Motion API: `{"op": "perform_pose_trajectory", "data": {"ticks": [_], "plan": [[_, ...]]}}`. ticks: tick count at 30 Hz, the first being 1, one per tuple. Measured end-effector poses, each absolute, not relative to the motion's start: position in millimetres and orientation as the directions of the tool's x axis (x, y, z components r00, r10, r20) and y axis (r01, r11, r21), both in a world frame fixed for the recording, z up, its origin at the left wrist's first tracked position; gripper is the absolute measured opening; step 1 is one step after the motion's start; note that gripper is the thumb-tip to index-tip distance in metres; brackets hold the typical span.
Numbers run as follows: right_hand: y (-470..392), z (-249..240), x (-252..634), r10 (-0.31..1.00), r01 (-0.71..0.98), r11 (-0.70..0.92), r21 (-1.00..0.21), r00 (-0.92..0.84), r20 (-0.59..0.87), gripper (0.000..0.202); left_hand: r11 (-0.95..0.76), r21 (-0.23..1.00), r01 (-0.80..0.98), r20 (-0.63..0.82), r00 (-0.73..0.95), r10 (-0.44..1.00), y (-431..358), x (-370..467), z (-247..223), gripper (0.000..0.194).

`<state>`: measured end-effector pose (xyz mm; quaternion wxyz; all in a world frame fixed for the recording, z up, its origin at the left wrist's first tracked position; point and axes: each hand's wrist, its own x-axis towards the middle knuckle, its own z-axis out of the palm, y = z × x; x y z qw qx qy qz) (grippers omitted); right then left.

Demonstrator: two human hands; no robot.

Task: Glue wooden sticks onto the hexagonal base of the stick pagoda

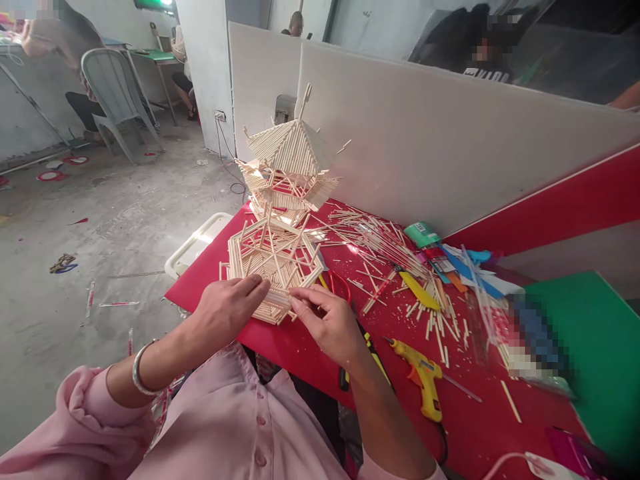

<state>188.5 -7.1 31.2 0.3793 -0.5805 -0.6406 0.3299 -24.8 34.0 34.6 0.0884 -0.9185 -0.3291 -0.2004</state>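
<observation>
A many-sided frame of thin wooden sticks (pixel 270 247), part of a stick model, lies at the near edge of the red table. My left hand (pixel 233 303) is closed on its near left side, fingers together over the sticks. My right hand (pixel 325 320) pinches the near right side of the same frame between thumb and fingers. Whether a separate stick is between those fingertips I cannot tell. Just behind stands a pagoda-like stick tower (pixel 290 150) with a pointed, slatted roof, partly overlapped by the frame.
Loose sticks (pixel 380 240) are scattered to the right, with a yellow utility knife (pixel 419 289) on them. A yellow glue gun (pixel 423 377) and red-handled scissors (pixel 340 285) lie nearby. A white panel (pixel 425 140) borders the table's back. Other people sit beyond.
</observation>
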Motion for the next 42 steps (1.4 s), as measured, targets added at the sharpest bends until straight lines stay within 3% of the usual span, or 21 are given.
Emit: {"op": "perform_pose_trajectory", "data": {"ticks": [9, 12, 14, 17, 19, 21, 25, 30, 37, 42], "plan": [[-10, 28, 184, 0.943, 0.704, 0.210, -0.678, 0.038, 0.331, 0.020, -0.776, -0.008, 0.630, 0.451, 0.695, 0.560, 34, -25, 33, 0.036], [-10, 28, 184, 0.940, 0.714, 0.219, -0.665, 0.029, 0.341, 0.019, -0.777, -0.009, 0.629, 0.451, 0.696, 0.559, 34, -25, 33, 0.038], [-9, 29, 185, 0.948, 0.644, 0.212, -0.735, 0.046, 0.313, 0.017, -0.772, -0.013, 0.636, 0.447, 0.694, 0.564, 34, -25, 34, 0.038], [-9, 35, 189, 0.969, 0.385, 0.184, -0.904, 0.085, 0.233, 0.013, -0.772, -0.021, 0.635, 0.448, 0.696, 0.561, 35, -25, 34, 0.038], [-9, 43, 194, 0.982, 0.203, 0.186, -0.961, -0.021, 0.186, 0.016, -0.777, -0.023, 0.629, 0.450, 0.701, 0.554, 35, -26, 34, 0.037], [-10, 54, 199, 0.962, 0.182, 0.218, -0.959, -0.208, 0.179, 0.031, -0.780, -0.020, 0.625, 0.455, 0.700, 0.550, 35, -26, 33, 0.037], [-6, 74, 203, 0.829, 0.438, 0.464, -0.770, -0.522, 0.202, 0.033, -0.769, -0.010, 0.639, 0.441, 0.693, 0.570, 35, -26, 31, 0.041], [3, 75, 201, 0.654, 0.504, 0.731, -0.461, -0.710, 0.261, 0.023, -0.772, 0.014, 0.636, 0.417, 0.698, 0.582, 34, -26, 32, 0.035], [8, 56, 200, 0.551, 0.508, 0.834, -0.215, -0.784, 0.287, 0.017, -0.766, 0.034, 0.642, 0.412, 0.689, 0.596, 34, -27, 30, 0.034], [10, 51, 199, 0.515, 0.503, 0.856, -0.121, -0.803, 0.301, 0.015, -0.771, 0.013, 0.637, 0.425, 0.694, 0.581, 34, -26, 31, 0.033]]}}
